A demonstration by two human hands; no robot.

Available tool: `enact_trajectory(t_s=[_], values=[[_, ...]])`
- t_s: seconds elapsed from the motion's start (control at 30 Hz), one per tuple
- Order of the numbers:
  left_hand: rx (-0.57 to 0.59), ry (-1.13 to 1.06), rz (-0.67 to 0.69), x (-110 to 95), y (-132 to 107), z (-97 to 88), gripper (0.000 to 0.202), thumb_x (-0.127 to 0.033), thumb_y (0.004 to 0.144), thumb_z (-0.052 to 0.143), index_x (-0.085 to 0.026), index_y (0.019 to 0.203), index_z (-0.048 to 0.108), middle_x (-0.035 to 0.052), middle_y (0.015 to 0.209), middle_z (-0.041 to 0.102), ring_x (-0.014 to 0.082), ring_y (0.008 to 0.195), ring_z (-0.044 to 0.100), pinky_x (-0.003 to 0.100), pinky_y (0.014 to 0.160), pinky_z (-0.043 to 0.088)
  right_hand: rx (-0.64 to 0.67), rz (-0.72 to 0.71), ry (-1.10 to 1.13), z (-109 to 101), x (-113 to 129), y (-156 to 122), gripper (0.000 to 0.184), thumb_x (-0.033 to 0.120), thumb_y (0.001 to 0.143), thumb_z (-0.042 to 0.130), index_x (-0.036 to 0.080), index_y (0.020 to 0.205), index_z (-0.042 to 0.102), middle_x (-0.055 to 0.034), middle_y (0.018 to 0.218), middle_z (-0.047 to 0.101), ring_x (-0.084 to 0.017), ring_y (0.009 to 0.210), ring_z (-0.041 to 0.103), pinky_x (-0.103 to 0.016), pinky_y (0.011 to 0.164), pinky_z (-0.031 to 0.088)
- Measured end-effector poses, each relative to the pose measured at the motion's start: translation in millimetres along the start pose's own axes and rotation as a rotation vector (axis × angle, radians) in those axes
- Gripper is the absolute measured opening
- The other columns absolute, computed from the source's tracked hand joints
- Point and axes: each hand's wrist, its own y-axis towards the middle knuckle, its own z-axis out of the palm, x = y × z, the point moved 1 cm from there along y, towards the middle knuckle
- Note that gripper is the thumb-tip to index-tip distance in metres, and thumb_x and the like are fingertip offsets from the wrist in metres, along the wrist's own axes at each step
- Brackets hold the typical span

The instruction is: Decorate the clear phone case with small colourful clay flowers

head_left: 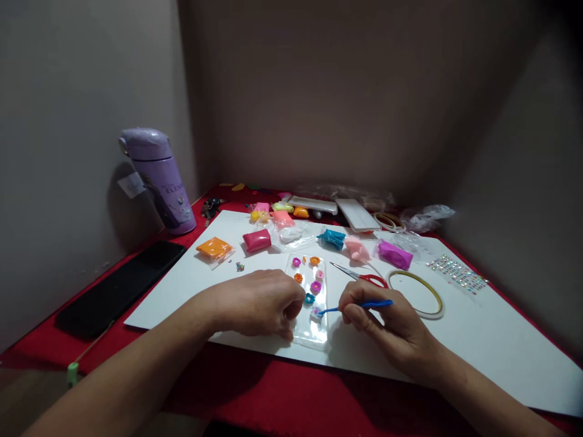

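A clear phone case (pixel 312 331) lies on the white board, with several small clay flowers on it in orange, pink, purple and teal. My left hand (pixel 262 303) is curled closed at the case's left edge, its fingertips on the rim and partly hidden. Between the thumb and fingers of my right hand (pixel 392 325) is a thin blue modelling tool (pixel 371 304). Its tip touches or is very close to a pale lilac flower (pixel 316 312) low on the case. A teal flower (pixel 310 298) sits just above that one.
Scissors (pixel 359 276) with red handles and a tape roll (pixel 416 294) lie right of the case. Behind are clay packets, including orange (pixel 215 248), red (pixel 257 241) and purple (pixel 394 255). A gem sheet (pixel 458 273) lies right; a purple bottle (pixel 159 182) and black phone (pixel 121 288) left.
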Motion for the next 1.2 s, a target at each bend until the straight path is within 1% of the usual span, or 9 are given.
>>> enact_trajectory(t_s=[0.1,0.2,0.33,0.47,0.6,0.9,1.07,1.2], values=[[0.011,-0.009,0.003,-0.4,-0.8,-0.5,0.014,-0.011,0.07,0.068,-0.018,0.066,0.056,-0.0025,0.072,0.061,0.012,0.064,0.052,0.021,0.051,0.028,-0.014,-0.01,0.004,-0.4,-0.4,-0.7,0.017,0.028,0.096,0.045,0.021,0.082,0.053,-0.0003,0.072,0.055,-0.013,0.064,0.049,-0.027,0.058,0.039],[0.007,0.0,-0.005,0.0,-0.8,-0.5,0.013,-0.015,0.07,0.07,-0.019,0.068,0.058,-0.0023,0.072,0.06,0.0121,0.064,0.051,0.022,0.051,0.028,-0.026,-0.026,0.001,0.2,0.1,0.4,0.016,0.027,0.096,0.044,0.021,0.084,0.054,-0.0003,0.074,0.055,-0.013,0.065,0.05,-0.026,0.058,0.039],[0.0,0.013,-0.01,-0.2,-0.5,-0.6,0.014,-0.017,0.069,0.072,-0.018,0.069,0.058,-0.0027,0.072,0.059,0.0117,0.064,0.051,0.022,0.051,0.028,-0.003,-0.027,-0.023,1.5,0.9,2.1,0.016,0.027,0.096,0.044,0.021,0.084,0.054,0.0002,0.073,0.054,-0.013,0.063,0.047,-0.026,0.055,0.037],[0.007,-0.014,-0.003,-0.8,-0.9,-0.5,0.014,-0.012,0.07,0.069,-0.018,0.067,0.056,-0.0024,0.072,0.061,0.0117,0.064,0.052,0.021,0.051,0.029,0.004,-0.035,-0.016,1.4,0.2,0.8,0.017,0.027,0.096,0.045,0.021,0.082,0.053,0.0007,0.071,0.053,-0.012,0.061,0.046,-0.026,0.055,0.036],[0.014,-0.037,-0.011,-0.9,-0.9,-0.7,0.015,-0.009,0.069,0.066,-0.018,0.066,0.054,-0.0022,0.072,0.062,0.012,0.065,0.053,0.021,0.051,0.029,-0.028,-0.055,-0.02,1.1,0.5,0.1,0.015,0.024,0.095,0.045,0.021,0.084,0.054,0.0006,0.073,0.053,-0.012,0.063,0.048,-0.025,0.056,0.038],[0.04,-0.002,-0.019,-0.9,0.1,-2.3,0.013,-0.016,0.069,0.068,-0.019,0.069,0.056,-0.0035,0.073,0.061,0.0114,0.066,0.051,0.021,0.052,0.03,-0.003,-0.075,-0.029,0.0,2.6,1.6,0.014,0.021,0.094,0.047,0.02,0.082,0.054,0.0018,0.071,0.054,-0.011,0.063,0.047,-0.023,0.057,0.038],[0.047,-0.013,-0.014,-0.8,-0.4,-2.7,0.015,-0.015,0.07,0.067,-0.018,0.067,0.053,-0.0034,0.073,0.061,0.0114,0.067,0.051,0.021,0.053,0.03,-0.02,-0.078,-0.028,1.1,0.2,2.2,0.012,0.02,0.094,0.047,0.02,0.084,0.054,0.0018,0.073,0.054,-0.01,0.064,0.048,-0.023,0.058,0.038],[0.045,-0.022,-0.012,-1.2,-0.2,-3.1,0.015,-0.014,0.07,0.067,-0.018,0.067,0.053,-0.0033,0.073,0.062,0.0114,0.067,0.052,0.021,0.053,0.03,-0.007,-0.087,-0.031,1.5,1.1,3.0,0.012,0.019,0.094,0.048,0.02,0.084,0.054,0.0015,0.074,0.055,-0.01,0.066,0.049,-0.023,0.06,0.039]])
